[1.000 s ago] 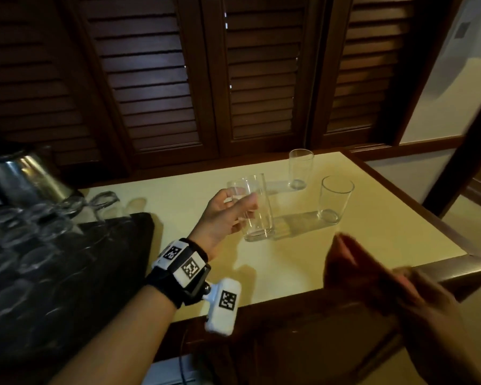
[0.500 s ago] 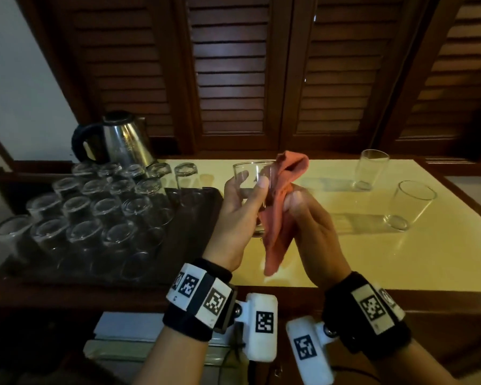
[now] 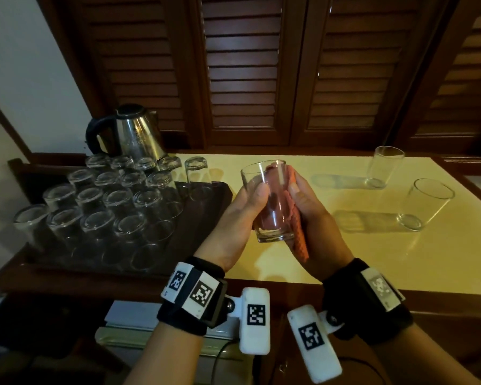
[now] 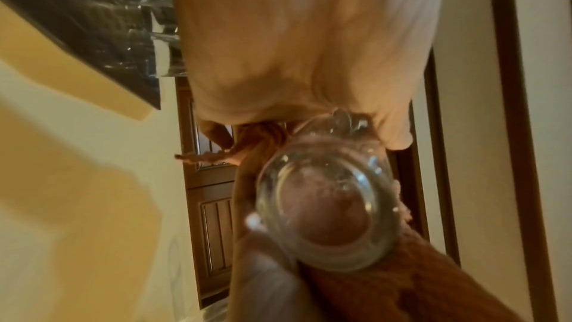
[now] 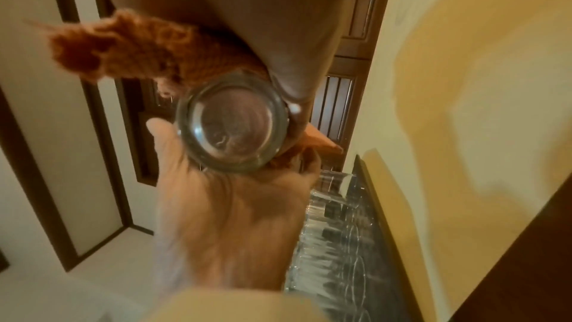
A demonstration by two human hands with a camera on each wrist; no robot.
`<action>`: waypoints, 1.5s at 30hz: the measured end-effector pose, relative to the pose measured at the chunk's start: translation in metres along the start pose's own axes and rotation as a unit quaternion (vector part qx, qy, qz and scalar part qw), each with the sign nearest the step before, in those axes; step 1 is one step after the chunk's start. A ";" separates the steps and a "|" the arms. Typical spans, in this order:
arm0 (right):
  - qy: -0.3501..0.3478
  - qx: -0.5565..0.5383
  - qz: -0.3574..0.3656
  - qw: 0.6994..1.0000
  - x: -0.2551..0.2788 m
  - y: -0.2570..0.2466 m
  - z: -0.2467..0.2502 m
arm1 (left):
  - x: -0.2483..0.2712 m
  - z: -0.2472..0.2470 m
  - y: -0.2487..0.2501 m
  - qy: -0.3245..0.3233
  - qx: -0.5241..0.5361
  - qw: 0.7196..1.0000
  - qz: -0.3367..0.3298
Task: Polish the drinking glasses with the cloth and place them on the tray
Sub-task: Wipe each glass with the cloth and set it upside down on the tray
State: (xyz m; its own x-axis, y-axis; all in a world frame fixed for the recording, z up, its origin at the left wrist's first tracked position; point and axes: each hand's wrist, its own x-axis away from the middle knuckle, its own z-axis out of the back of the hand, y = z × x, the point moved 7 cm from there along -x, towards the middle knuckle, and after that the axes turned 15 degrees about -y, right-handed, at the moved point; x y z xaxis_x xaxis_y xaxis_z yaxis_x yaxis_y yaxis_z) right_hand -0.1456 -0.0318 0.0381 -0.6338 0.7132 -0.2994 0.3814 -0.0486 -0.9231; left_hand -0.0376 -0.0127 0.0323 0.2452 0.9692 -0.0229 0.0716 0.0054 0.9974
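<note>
- Midway over the counter, I have one drinking glass (image 3: 267, 201) raised upright, mouth up, clear of the cream countertop (image 3: 345, 259) and just right of the tray (image 3: 214, 190).
- My left hand (image 3: 233, 218) wraps the glass from the left, thumb across its near wall and fingers curled behind; my right hand (image 3: 311, 218) grips the pink cloth (image 3: 296, 226) and presses it against the right wall, with part of the cloth showing inside the glass.
- From the right wrist camera, the thick base of the glass faces the lens, the cloth bunched beside it.
- I judge the polishing step is in hand: the cloth is working this glass, which is not yet on the tray.
- Next, I reckon, the move calls for turning the glass through the cloth, then inverting it and setting it rim down in a free spot at the tray's near right, without knocking its neighbours.
- Counted: roughly eighteen glasses stand upside down on the dark tray, the back rows too crowded for a firm tally; two more glasses (image 3: 386, 168) wait upright on the counter to the right, well apart from my hands.
- One steel kettle (image 3: 134, 134) stands behind the tray, before louvred wooden shutters (image 3: 261, 65).
</note>
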 end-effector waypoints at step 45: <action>0.035 0.154 -0.006 0.987 0.004 0.008 0.002 | 0.002 -0.005 -0.006 0.035 0.003 0.999 0.000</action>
State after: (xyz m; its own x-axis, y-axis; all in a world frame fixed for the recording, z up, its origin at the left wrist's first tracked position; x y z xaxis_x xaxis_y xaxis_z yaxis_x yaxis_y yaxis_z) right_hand -0.1464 -0.0309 0.0288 -0.5850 0.7607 -0.2813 0.1452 -0.2429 -0.9591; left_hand -0.0423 -0.0092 0.0263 0.1762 0.9842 -0.0172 0.0767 0.0037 0.9970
